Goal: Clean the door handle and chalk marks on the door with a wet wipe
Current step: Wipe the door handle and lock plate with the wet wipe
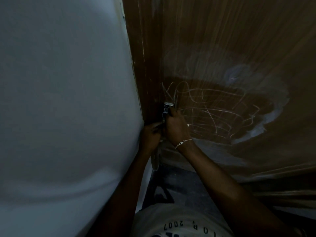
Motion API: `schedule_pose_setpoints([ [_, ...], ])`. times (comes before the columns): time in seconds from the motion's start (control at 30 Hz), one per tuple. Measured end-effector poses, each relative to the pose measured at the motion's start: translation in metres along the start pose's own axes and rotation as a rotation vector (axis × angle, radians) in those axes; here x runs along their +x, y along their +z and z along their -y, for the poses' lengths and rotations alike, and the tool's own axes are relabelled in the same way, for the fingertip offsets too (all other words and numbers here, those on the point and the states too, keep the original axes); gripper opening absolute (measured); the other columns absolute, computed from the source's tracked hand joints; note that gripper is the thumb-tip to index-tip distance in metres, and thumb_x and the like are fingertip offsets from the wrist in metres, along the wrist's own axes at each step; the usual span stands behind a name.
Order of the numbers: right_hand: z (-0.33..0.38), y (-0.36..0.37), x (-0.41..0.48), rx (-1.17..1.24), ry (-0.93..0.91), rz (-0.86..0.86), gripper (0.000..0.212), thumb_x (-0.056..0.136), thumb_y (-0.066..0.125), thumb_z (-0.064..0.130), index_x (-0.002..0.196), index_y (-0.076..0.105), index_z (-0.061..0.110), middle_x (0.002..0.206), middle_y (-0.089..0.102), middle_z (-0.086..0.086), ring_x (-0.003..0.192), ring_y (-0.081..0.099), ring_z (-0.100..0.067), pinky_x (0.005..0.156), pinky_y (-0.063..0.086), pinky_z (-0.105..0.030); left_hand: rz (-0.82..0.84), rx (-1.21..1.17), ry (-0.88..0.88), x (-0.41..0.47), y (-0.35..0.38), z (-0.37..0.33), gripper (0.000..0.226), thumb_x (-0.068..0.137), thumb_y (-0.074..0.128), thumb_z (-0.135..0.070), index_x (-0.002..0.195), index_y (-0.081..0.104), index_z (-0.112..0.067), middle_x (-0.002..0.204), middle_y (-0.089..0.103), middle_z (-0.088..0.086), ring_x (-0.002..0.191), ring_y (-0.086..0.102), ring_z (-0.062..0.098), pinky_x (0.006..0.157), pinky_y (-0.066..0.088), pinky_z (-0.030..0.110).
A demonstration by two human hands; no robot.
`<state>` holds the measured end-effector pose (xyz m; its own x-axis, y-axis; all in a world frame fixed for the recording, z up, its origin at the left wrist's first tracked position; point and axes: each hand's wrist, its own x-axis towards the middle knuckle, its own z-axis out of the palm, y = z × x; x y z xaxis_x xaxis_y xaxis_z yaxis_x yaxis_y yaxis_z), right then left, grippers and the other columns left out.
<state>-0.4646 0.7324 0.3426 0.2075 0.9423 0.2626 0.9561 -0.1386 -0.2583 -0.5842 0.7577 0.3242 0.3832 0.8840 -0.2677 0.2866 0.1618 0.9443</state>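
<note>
Chalked brown door (pixel 239 48), hands (pixel 176 127) clasping handle (pixel 168 105)

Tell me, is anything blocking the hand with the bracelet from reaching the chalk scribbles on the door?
Nothing visible blocks it. The right hand is at the metal door handle, and the chalk marks start right beside it on the brown door. The left hand sits on the other side, by the white wall, out of the way.

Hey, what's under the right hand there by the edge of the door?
The right hand covers most of the door handle; only its metal top and a bluish bit show above the fingers. Whether a wet wipe is under the palm cannot be seen. Chalk marks spread across the door beside it.
</note>
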Motion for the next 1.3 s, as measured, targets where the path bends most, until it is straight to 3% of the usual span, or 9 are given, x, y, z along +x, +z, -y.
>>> schedule_pose_setpoints([
  [0.17, -0.009, -0.012, -0.003, 0.001, 0.036, 0.037, 0.019, 0.070, 0.080, 0.010, 0.086, 0.071, 0.004, 0.105, 0.064, -0.017, 0.088, 0.062, -0.034, 0.067, 0.055, -0.038, 0.007, -0.027, -0.031, 0.003, 0.002, 0.004, 0.040, 0.095, 0.049, 0.003, 0.131, 0.062, -0.011, 0.093, 0.070, 0.010, 0.069, 0.067, 0.018, 0.053, 0.053, 0.016],
  [0.23, -0.006, -0.009, 0.003, 0.027, 0.045, 0.007, 0.023, 0.074, 0.077, 0.006, 0.095, 0.070, 0.000, 0.108, 0.063, -0.020, 0.089, 0.063, -0.036, 0.069, 0.056, -0.038, 0.008, -0.024, -0.034, 0.003, 0.002, 0.004, 0.040, 0.095, 0.050, 0.002, 0.130, 0.061, -0.014, 0.089, 0.070, 0.009, 0.069, 0.067, 0.019, 0.054, 0.053, 0.018],
  [0.37, 0.002, 0.002, 0.002, 0.007, 0.004, 0.016, 0.028, 0.081, 0.071, 0.005, 0.107, 0.067, -0.002, 0.123, 0.057, -0.024, 0.096, 0.061, -0.038, 0.080, 0.056, -0.041, -0.010, 0.035, -0.013, 0.003, 0.002, 0.006, 0.034, 0.097, 0.051, -0.005, 0.126, 0.064, -0.018, 0.108, 0.071, 0.005, 0.086, 0.072, 0.026, 0.073, 0.061, 0.033],
  [0.57, -0.003, -0.020, 0.006, -0.008, 0.064, 0.038, 0.015, 0.086, 0.064, 0.005, 0.100, 0.064, -0.001, 0.099, 0.065, -0.022, 0.079, 0.065, -0.038, 0.060, 0.038, -0.031, 0.015, -0.050, -0.033, 0.000, 0.004, 0.004, 0.045, 0.095, 0.047, 0.004, 0.131, 0.058, -0.019, 0.082, 0.068, 0.007, 0.066, 0.064, 0.018, 0.053, 0.052, 0.017],
  [0.73, 0.004, -0.012, 0.007, 0.110, -0.069, -0.252, 0.024, 0.085, 0.067, 0.000, 0.109, 0.065, -0.003, 0.104, 0.064, -0.020, 0.082, 0.066, -0.030, 0.066, 0.056, -0.032, 0.002, 0.006, -0.030, 0.003, 0.003, 0.007, 0.039, 0.094, 0.050, 0.000, 0.129, 0.063, -0.013, 0.093, 0.073, 0.010, 0.071, 0.071, 0.021, 0.056, 0.054, 0.020],
  [0.83, -0.001, 0.003, 0.004, 0.092, -0.063, -0.194, 0.025, 0.085, 0.069, 0.001, 0.109, 0.065, -0.002, 0.114, 0.061, -0.020, 0.093, 0.065, -0.032, 0.075, 0.058, -0.036, 0.005, 0.002, -0.017, 0.002, 0.004, 0.006, 0.037, 0.095, 0.051, -0.002, 0.127, 0.064, -0.016, 0.100, 0.073, 0.008, 0.074, 0.071, 0.017, 0.056, 0.053, 0.019],
  [0.97, -0.007, -0.002, 0.001, 0.107, -0.048, -0.257, 0.020, 0.082, 0.068, -0.001, 0.102, 0.066, -0.001, 0.103, 0.064, -0.018, 0.081, 0.065, -0.030, 0.063, 0.053, -0.031, 0.018, -0.047, -0.024, 0.001, 0.003, 0.005, 0.044, 0.096, 0.048, 0.002, 0.131, 0.059, -0.022, 0.083, 0.069, 0.002, 0.067, 0.066, 0.016, 0.053, 0.051, 0.015],
  [1.2, -0.012, 0.008, 0.004, 0.041, -0.088, -0.179, 0.026, 0.080, 0.072, 0.004, 0.105, 0.066, 0.001, 0.109, 0.063, -0.016, 0.089, 0.062, -0.030, 0.068, 0.055, -0.036, 0.015, -0.039, -0.039, 0.006, 0.003, 0.009, 0.042, 0.096, 0.048, -0.001, 0.132, 0.060, -0.018, 0.083, 0.071, 0.003, 0.069, 0.069, 0.020, 0.058, 0.052, 0.021],
  [1.3, -0.021, -0.004, -0.001, 0.056, -0.057, -0.267, 0.014, 0.083, 0.066, -0.001, 0.097, 0.064, 0.001, 0.098, 0.060, -0.015, 0.077, 0.059, -0.024, 0.057, 0.049, -0.029, 0.033, -0.079, -0.045, 0.007, 0.002, 0.012, 0.046, 0.095, 0.049, 0.004, 0.136, 0.056, -0.015, 0.081, 0.069, 0.004, 0.067, 0.066, 0.018, 0.059, 0.052, 0.022],
])
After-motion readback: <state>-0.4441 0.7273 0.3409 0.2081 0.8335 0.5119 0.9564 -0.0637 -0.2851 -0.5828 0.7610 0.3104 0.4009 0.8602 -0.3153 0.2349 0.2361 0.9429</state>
